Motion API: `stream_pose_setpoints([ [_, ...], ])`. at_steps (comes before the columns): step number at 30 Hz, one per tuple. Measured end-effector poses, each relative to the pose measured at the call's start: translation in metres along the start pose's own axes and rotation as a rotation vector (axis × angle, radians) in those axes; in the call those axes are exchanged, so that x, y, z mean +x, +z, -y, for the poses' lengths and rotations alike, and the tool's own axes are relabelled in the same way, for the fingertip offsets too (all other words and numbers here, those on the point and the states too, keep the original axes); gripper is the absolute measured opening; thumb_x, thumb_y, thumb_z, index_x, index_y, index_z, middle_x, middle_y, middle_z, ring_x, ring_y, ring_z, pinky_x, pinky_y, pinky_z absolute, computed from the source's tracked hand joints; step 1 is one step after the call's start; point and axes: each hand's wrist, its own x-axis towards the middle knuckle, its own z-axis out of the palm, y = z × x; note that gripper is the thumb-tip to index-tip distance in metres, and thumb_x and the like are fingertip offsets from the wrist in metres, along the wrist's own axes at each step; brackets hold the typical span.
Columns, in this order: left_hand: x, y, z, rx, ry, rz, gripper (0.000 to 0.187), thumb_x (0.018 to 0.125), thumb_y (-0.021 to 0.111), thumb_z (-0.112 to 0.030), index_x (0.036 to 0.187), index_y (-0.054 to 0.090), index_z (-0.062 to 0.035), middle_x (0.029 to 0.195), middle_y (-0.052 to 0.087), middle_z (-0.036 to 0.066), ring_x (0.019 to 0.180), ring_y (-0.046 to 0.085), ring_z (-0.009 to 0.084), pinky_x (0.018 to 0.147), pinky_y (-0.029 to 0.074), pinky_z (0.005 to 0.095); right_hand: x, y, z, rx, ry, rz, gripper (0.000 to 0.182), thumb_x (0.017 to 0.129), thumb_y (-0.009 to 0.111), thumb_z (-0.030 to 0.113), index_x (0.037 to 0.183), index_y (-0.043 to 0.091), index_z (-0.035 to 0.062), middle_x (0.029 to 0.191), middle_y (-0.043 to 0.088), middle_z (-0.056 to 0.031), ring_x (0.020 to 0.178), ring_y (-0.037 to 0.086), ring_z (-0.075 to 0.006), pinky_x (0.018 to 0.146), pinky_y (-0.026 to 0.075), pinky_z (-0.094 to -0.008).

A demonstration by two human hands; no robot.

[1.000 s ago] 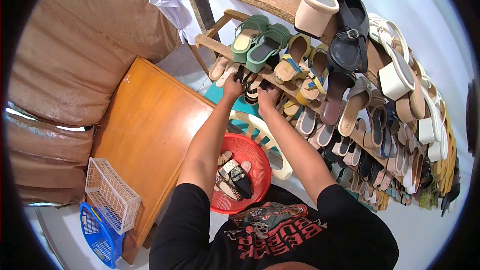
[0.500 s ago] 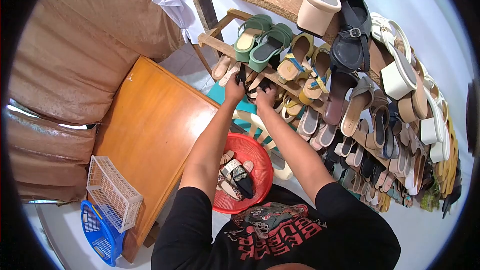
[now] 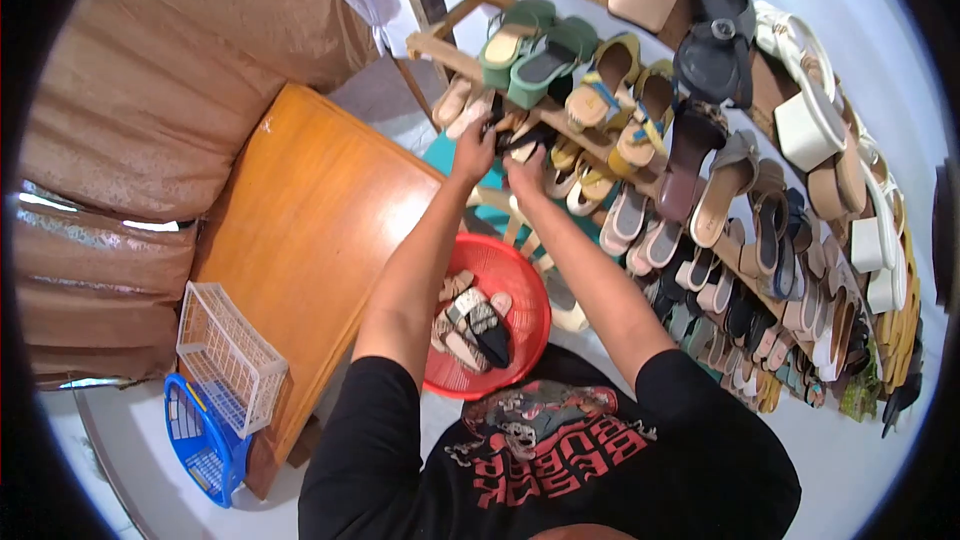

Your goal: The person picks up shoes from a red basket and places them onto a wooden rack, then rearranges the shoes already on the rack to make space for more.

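My left hand (image 3: 474, 152) reaches to the lower shelf at the left end of the rack, its fingers closed at a dark sandal that they mostly hide. Close by on the right, my right hand (image 3: 525, 176) has its fingers closed on the near end of a black sandal (image 3: 522, 147) with a pale insole. Pale pink sandals (image 3: 455, 103) lie just left of my left hand. Above both hands stand green platform sandals (image 3: 548, 58), and yellow sandals (image 3: 606, 90) sit to their right.
Below my forearms, a red basket (image 3: 536, 340) holds several shoes on a cream plastic chair (image 3: 570, 312). An orange-brown wooden table (image 3: 310, 210) stands to the left, with a white crate (image 3: 232, 355) and a blue basket (image 3: 205, 460) at its near end. Shoe-filled racks (image 3: 760, 315) curve along the right.
The view has tilted, so the rack sits higher and slightly right. My right hand has drawn slightly away from the shelf with the black sandal's end. My left hand stays at the shelf.
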Motion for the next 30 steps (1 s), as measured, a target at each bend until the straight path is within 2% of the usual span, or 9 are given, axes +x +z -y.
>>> stream_pose_setpoints([
  [1, -0.005, -0.005, -0.002, -0.023, -0.054, 0.067, 0.036, 0.093, 0.052, -0.011, 0.126, 0.056, 0.001, 0.108, 0.065, 0.022, 0.102, 0.064, 0.029, 0.089, 0.049, 0.0372, -0.012, -0.016, 0.026, 0.057, 0.143, 0.132, 0.096, 0.071, 0.073, 0.023, 0.146, 0.021, -0.0075, 0.146, 0.032, -0.0299, 0.137, 0.031, -0.0411, 0.115, 0.026, -0.0418],
  [8, -0.028, -0.037, -0.024, -0.263, -0.08, 0.227, 0.039, 0.096, 0.052, -0.009, 0.135, 0.052, -0.004, 0.123, 0.061, 0.013, 0.11, 0.058, 0.0192, 0.097, 0.044, 0.0321, -0.04, -0.039, 0.066, 0.271, 0.278, 0.291, 0.098, 0.068, 0.07, 0.008, 0.149, 0.015, -0.0043, 0.141, 0.035, -0.0276, 0.116, 0.052, -0.0329, 0.085, 0.052, -0.0346],
  [13, -0.054, -0.058, -0.017, -0.234, 0.028, 0.196, 0.037, 0.096, 0.051, -0.007, 0.133, 0.053, -0.0052, 0.124, 0.059, 0.01, 0.107, 0.058, 0.0188, 0.095, 0.046, 0.0324, -0.041, -0.03, 0.043, 0.094, 0.081, 0.172, 0.1, 0.07, 0.071, 0.012, 0.148, 0.012, -0.0062, 0.148, 0.026, -0.0302, 0.14, 0.026, -0.0404, 0.117, 0.021, -0.0404],
  [16, -0.081, -0.082, -0.028, -0.306, 0.046, 0.172, 0.035, 0.097, 0.049, -0.006, 0.131, 0.052, -0.0029, 0.128, 0.058, 0.01, 0.113, 0.058, 0.0191, 0.099, 0.044, 0.0326, -0.066, -0.043, 0.07, -0.019, -0.039, 0.123, 0.098, 0.072, 0.069, 0.01, 0.148, 0.01, -0.0052, 0.147, 0.027, -0.0309, 0.139, 0.028, -0.0407, 0.116, 0.023, -0.0407],
  [20, -0.15, -0.124, -0.038, -0.164, -0.005, 0.131, 0.025, 0.097, 0.047, -0.005, 0.119, 0.057, -0.0008, 0.114, 0.061, 0.008, 0.104, 0.059, 0.0169, 0.093, 0.047, 0.032, -0.103, -0.067, 0.071, -0.038, -0.281, 0.155, 0.083, 0.075, 0.063, -0.003, 0.144, 0.017, 0.0016, 0.138, 0.021, -0.0228, 0.106, 0.051, -0.0321, 0.092, 0.046, -0.0414],
  [24, -0.262, -0.123, 0.008, -0.152, -0.056, -0.013, 0.017, 0.095, 0.05, -0.006, 0.109, 0.06, -0.0004, 0.1, 0.062, 0.008, 0.089, 0.059, 0.0165, 0.08, 0.048, 0.0292, -0.179, -0.092, 0.046, -0.16, -0.521, 0.272, 0.078, 0.077, 0.061, -0.006, 0.143, 0.022, 0.0044, 0.133, 0.036, -0.018, 0.1, 0.055, -0.0239, 0.077, 0.05, -0.0317],
  [26, -0.332, -0.113, 0.032, -0.336, -0.352, -0.026, 0.017, 0.096, 0.053, -0.007, 0.109, 0.061, -0.0003, 0.098, 0.063, 0.006, 0.087, 0.059, 0.0152, 0.08, 0.048, 0.0289, -0.215, -0.11, -0.004, -0.153, -0.288, 0.536, 0.066, 0.08, 0.062, 0.0, 0.138, 0.03, 0.002, 0.127, 0.042, -0.0229, 0.098, 0.056, -0.0288, 0.085, 0.048, -0.0384],
  [28, -0.42, -0.093, 0.107, -0.224, -0.505, -0.002, 0.019, 0.096, 0.054, -0.009, 0.112, 0.06, 0.0004, 0.098, 0.064, 0.005, 0.088, 0.06, 0.0145, 0.081, 0.048, 0.0283, -0.246, -0.127, -0.088, -0.299, -0.359, 0.74, 0.048, 0.085, 0.06, 0.005, 0.129, 0.043, 0.0004, 0.112, 0.058, -0.0196, 0.094, 0.061, -0.0269, 0.082, 0.05, -0.0379],
  [30, -0.499, -0.079, 0.136, -0.284, -0.701, -0.023, 0.024, 0.095, 0.053, -0.007, 0.117, 0.058, 0.0021, 0.098, 0.064, 0.005, 0.085, 0.06, 0.0131, 0.08, 0.049, 0.0267, -0.29, -0.155, -0.146, -0.466, 0.177, 1.0, 0.028, 0.088, 0.057, 0.01, 0.114, 0.057, 0.0001, 0.094, 0.066, -0.0157, 0.09, 0.065, -0.0265, 0.079, 0.052, -0.0379],
])
